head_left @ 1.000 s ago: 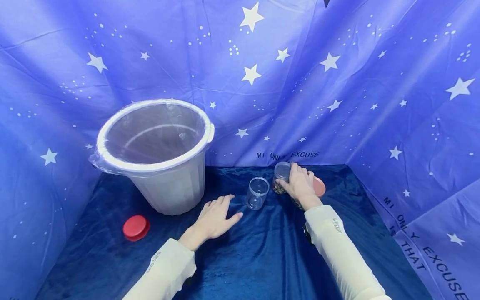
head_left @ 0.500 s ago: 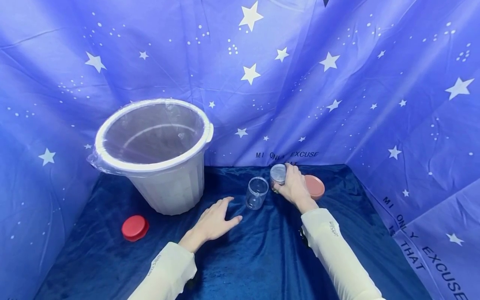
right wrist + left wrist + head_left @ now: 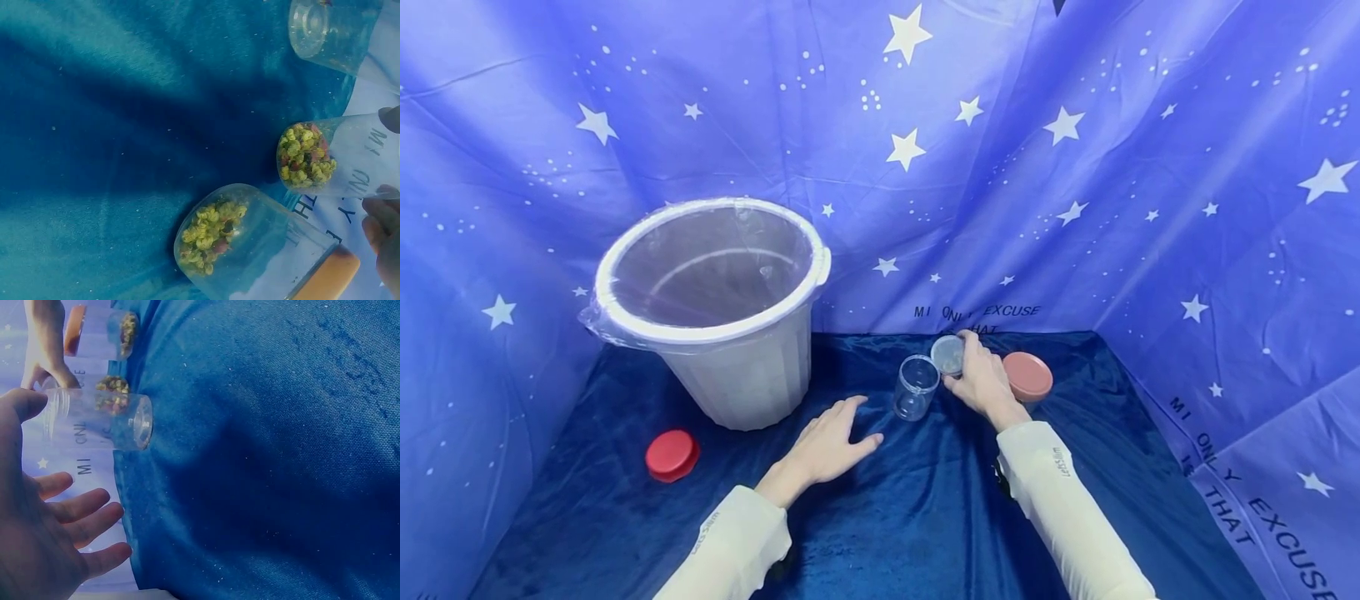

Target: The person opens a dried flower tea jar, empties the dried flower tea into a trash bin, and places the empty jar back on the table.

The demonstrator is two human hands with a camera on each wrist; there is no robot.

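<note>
A: Held jar: location?
B: Held jar, clear, near the far edge of the table, right of the middle. The right hand grips it, covering one side. Whether its base touches the cloth cannot be told.

A: Other parts concealed?
B: Lidded jar, toward the far right corner: mostly the orange-pink lid shows from the head; the right hand and wrist stand before the body. In the right wrist view the right hand is cut to a few fingers.

A: Added by the wrist views?
B: Right: yellow-green and reddish pieces at the bottom of held and lidded jars. Left: the leftmost jar overlaps the held one.

A: Left hand?
B: Left hand: spread, thumb apart, short of the leftmost jar.

A: Remainder?
B: Lined bucket, far left corner, blocking part of the far edge. Red lid, near the left edge, before the bucket. Starry curtain, lettering partly lost in folds.
</note>
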